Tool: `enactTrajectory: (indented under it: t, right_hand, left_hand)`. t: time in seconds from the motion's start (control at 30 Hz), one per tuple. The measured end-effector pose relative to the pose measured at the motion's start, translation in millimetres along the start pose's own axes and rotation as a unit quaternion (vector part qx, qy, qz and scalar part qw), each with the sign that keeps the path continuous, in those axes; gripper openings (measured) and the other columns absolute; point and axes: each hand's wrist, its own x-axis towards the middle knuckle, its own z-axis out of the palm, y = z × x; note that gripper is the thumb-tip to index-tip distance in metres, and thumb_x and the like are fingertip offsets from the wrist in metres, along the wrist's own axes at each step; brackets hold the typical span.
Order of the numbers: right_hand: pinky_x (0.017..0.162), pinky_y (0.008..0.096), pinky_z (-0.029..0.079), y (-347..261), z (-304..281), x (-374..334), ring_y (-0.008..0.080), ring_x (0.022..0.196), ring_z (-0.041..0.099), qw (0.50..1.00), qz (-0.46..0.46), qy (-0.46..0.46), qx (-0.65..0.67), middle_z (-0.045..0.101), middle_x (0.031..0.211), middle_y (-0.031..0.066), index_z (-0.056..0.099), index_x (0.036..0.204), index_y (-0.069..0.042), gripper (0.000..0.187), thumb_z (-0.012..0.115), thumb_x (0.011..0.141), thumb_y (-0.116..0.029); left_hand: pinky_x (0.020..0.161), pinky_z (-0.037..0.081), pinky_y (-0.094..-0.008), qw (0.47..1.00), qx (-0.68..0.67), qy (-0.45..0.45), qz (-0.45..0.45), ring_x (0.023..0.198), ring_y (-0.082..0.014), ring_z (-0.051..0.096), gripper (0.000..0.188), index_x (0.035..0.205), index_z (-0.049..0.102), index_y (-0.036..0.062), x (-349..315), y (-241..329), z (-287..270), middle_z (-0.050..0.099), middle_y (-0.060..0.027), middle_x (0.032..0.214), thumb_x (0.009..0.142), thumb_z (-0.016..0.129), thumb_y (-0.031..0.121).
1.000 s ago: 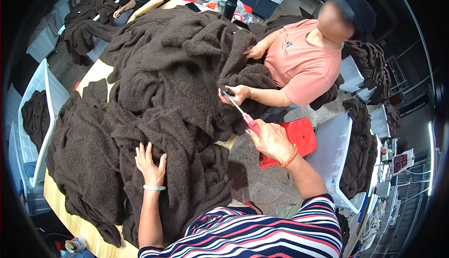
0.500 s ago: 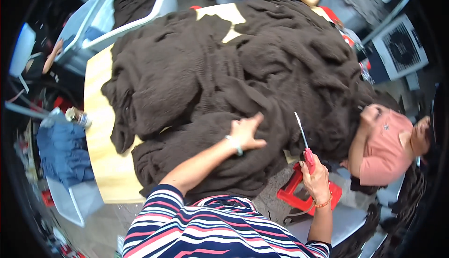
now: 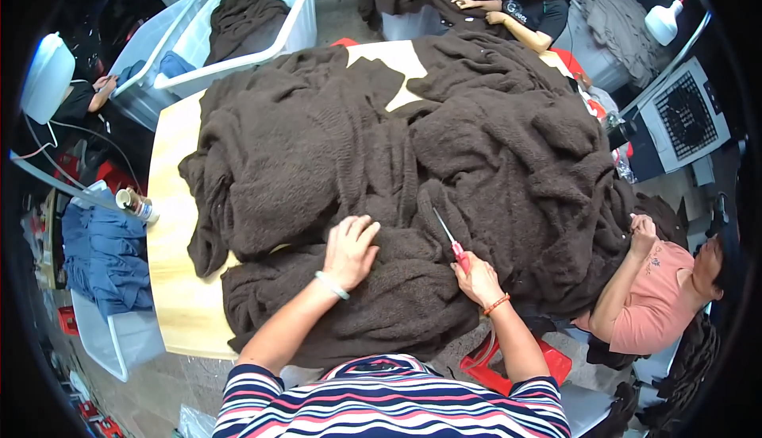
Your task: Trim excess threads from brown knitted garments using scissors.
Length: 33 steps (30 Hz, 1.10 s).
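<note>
Dark brown knitted cloth (image 3: 302, 152) lies heaped in thick folds over most of the table. Nearest to me is a bunched fold of it (image 3: 397, 299). On the back edge of that fold rests my left hand (image 3: 351, 253), palm down, fingers stretched out and gripping nothing that shows. My right hand (image 3: 481, 281) is closed round the red handle of a screwdriver-like tool (image 3: 453, 239). Its thin metal shaft points forward and left over the cloth. I cannot tell whether the tip touches the cloth.
The pale wooden tabletop (image 3: 176, 279) shows at left. White bins (image 3: 298, 17) stand behind it; a bin of blue cloth (image 3: 107, 255) is at left. A person in a pink shirt (image 3: 655, 299) sits close at right. A red plastic frame (image 3: 548, 362) is low by my right arm.
My left hand has moved left and slightly away from me. The right hand has brought the red-handled tool leftward, from beside the heap to over the cloth. The view has shifted.
</note>
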Motion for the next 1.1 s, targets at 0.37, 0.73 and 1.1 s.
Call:
enactTrajectory:
  t: [0.37, 0.73, 1.1]
  right_hand:
    - [0.078, 0.0522, 0.050, 23.9, -1.6, -16.4, 0.0461, 0.089, 0.063, 0.997, -0.041, -0.007, 0.063, 0.066, 0.091, 0.0259, 0.058, 0.112, -0.008, 0.036, 0.060, 0.090, -0.036]
    - [0.084, 0.0414, 0.052, -5.0, -28.4, -13.6, 0.0373, 0.098, 0.065, 0.990, -0.097, 0.017, 0.101, 0.068, 0.102, 0.0181, 0.057, 0.122, -0.007, 0.036, 0.064, 0.090, -0.022]
    - [0.075, 0.0405, 0.052, -54.0, -45.6, -0.7, 0.0375, 0.087, 0.066, 0.979, -0.125, 0.066, 0.147, 0.066, 0.092, 0.0189, 0.060, 0.118, -0.008, 0.033, 0.067, 0.088, -0.022]
  left_hand:
    - [0.052, 0.050, -0.0473, 0.994, 0.108, 0.013, -0.002, 0.057, -0.0362, 0.062, 0.021, 0.071, 0.058, 0.0087, 101.1, -66.4, -67.3, 0.060, -0.0165, 0.063, 0.086, 0.062, 0.024]
    - [0.058, 0.047, -0.0512, 0.861, 0.417, 0.180, -0.229, 0.069, -0.0432, 0.062, 0.015, 0.092, 0.059, 0.0070, -76.7, -227.6, -283.5, 0.063, -0.0234, 0.075, 0.096, 0.055, 0.021]
    - [0.090, 0.041, -0.0501, 0.902, 0.348, 0.044, -0.249, 0.096, -0.0338, 0.061, 0.019, 0.098, 0.064, 0.0087, -44.9, -223.4, -180.1, 0.065, -0.0144, 0.093, 0.083, 0.068, 0.021]
